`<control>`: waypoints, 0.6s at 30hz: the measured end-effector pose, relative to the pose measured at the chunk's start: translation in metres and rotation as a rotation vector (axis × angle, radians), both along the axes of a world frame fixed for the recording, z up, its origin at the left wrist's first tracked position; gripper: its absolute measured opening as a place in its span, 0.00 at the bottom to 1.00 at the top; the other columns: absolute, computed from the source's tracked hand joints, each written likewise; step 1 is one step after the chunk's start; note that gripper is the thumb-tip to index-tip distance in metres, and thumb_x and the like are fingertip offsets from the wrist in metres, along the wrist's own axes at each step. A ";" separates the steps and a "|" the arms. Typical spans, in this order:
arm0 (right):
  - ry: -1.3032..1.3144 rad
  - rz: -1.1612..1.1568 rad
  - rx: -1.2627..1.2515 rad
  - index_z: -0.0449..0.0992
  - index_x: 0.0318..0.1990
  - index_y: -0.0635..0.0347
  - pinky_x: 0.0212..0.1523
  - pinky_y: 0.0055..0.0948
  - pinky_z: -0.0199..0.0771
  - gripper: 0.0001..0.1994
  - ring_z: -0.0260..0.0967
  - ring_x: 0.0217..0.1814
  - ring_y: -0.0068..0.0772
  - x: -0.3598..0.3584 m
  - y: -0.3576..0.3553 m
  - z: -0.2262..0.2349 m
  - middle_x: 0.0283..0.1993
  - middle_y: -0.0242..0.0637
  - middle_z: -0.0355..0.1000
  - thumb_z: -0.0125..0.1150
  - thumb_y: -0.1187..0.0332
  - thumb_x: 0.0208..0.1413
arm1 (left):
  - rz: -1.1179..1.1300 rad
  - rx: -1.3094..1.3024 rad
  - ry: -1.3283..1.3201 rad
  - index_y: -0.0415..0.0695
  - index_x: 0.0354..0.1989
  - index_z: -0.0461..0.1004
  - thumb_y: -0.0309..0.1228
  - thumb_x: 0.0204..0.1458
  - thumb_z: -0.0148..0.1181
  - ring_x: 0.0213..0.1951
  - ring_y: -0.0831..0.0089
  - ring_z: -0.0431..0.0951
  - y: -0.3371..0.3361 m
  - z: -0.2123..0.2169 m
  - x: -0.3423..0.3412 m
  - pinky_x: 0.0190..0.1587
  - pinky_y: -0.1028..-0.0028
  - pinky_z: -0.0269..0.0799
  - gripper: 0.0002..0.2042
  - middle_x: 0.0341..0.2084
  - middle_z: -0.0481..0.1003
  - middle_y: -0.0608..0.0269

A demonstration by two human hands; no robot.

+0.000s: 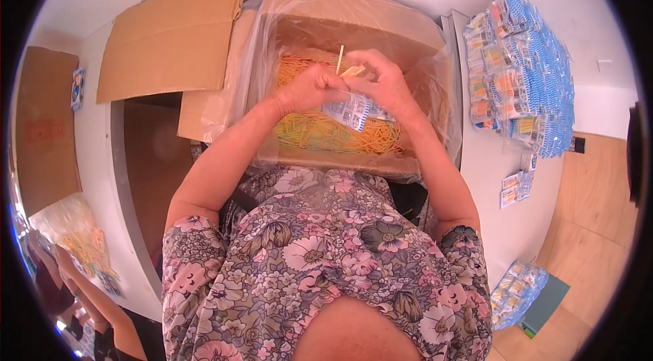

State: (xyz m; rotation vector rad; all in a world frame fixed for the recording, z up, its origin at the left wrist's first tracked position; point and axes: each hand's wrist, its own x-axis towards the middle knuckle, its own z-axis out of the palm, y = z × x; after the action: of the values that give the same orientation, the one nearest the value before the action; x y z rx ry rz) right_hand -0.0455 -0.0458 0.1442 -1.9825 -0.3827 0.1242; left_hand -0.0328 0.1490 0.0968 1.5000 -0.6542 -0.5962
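Note:
Both of my hands meet over a large open cardboard box (360, 17). My left hand (309, 89) is closed at the top of a small clear plastic packet (348, 113) with blue and white print, which hangs below the fingers. One pale thin stick (340, 58) points up beside the left fingertips. My right hand (384, 82) curls around a few short pale-yellow sticks (354, 72) at the mouth of the packet. Its palm hides part of the packet. Beneath the hands, many thin yellow, orange and red sticks (320, 133) fill the box.
Clear plastic lining (269, 27) drapes over the box's walls. A cardboard flap (173, 41) stands to the left. Many filled blue-edged packets (524, 82) are piled on the right, with several loose packets (517, 189) nearer. At lower left, another person's arms (88, 300) show near more sticks.

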 end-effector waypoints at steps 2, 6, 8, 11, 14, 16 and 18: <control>0.028 0.002 0.076 0.72 0.47 0.62 0.39 0.23 0.69 0.18 0.69 0.42 0.25 -0.002 0.001 0.004 0.50 0.37 0.68 0.62 0.69 0.48 | -0.009 0.041 -0.092 0.36 0.31 0.77 0.23 0.48 0.60 0.30 0.79 0.74 0.000 0.001 0.001 0.36 0.77 0.69 0.04 0.26 0.77 0.63; -0.059 -0.048 0.173 0.71 0.51 0.63 0.52 0.24 0.64 0.15 0.67 0.50 0.25 -0.001 0.016 0.014 0.52 0.35 0.69 0.52 0.70 0.56 | 0.001 0.055 -0.099 0.36 0.31 0.77 0.23 0.48 0.60 0.30 0.78 0.74 -0.002 0.002 0.000 0.35 0.77 0.69 0.04 0.25 0.77 0.63; 0.001 0.011 0.072 0.71 0.50 0.64 0.52 0.25 0.64 0.15 0.67 0.49 0.27 0.004 0.012 0.012 0.50 0.36 0.70 0.51 0.69 0.57 | 0.003 -0.008 -0.050 0.36 0.30 0.77 0.23 0.48 0.60 0.30 0.78 0.73 -0.002 0.003 -0.001 0.35 0.76 0.69 0.04 0.24 0.77 0.63; -0.027 0.093 -0.033 0.73 0.45 0.65 0.47 0.27 0.67 0.14 0.70 0.45 0.29 0.006 0.012 0.001 0.43 0.42 0.73 0.51 0.65 0.58 | 0.025 -0.027 -0.055 0.36 0.30 0.77 0.24 0.48 0.60 0.29 0.77 0.73 -0.001 -0.002 -0.001 0.35 0.75 0.69 0.04 0.24 0.76 0.62; -0.106 -0.071 -0.016 0.73 0.37 0.65 0.38 0.29 0.70 0.13 0.73 0.37 0.33 0.006 0.011 -0.001 0.35 0.46 0.74 0.54 0.62 0.56 | 0.048 -0.053 -0.117 0.36 0.30 0.76 0.24 0.47 0.60 0.28 0.75 0.73 -0.003 -0.005 0.001 0.34 0.74 0.69 0.04 0.23 0.76 0.61; -0.097 -0.258 0.007 0.73 0.33 0.64 0.34 0.31 0.70 0.14 0.73 0.34 0.35 0.006 0.012 -0.002 0.31 0.46 0.74 0.56 0.60 0.55 | 0.076 -0.002 -0.168 0.36 0.29 0.76 0.24 0.47 0.60 0.27 0.75 0.72 -0.004 -0.005 0.001 0.34 0.74 0.68 0.04 0.23 0.76 0.61; -0.082 -0.273 -0.282 0.71 0.28 0.64 0.27 0.34 0.68 0.15 0.71 0.25 0.39 0.000 0.021 -0.006 0.23 0.44 0.71 0.61 0.58 0.50 | 0.086 0.048 -0.219 0.37 0.29 0.76 0.24 0.47 0.60 0.27 0.75 0.72 -0.007 -0.006 -0.001 0.34 0.74 0.68 0.04 0.22 0.75 0.61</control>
State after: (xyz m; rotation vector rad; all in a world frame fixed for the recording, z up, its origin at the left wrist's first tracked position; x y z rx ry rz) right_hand -0.0460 -0.0252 0.1378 -2.3034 -0.1482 -0.0821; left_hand -0.0338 0.1424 0.0911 1.6444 -0.7432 -0.3874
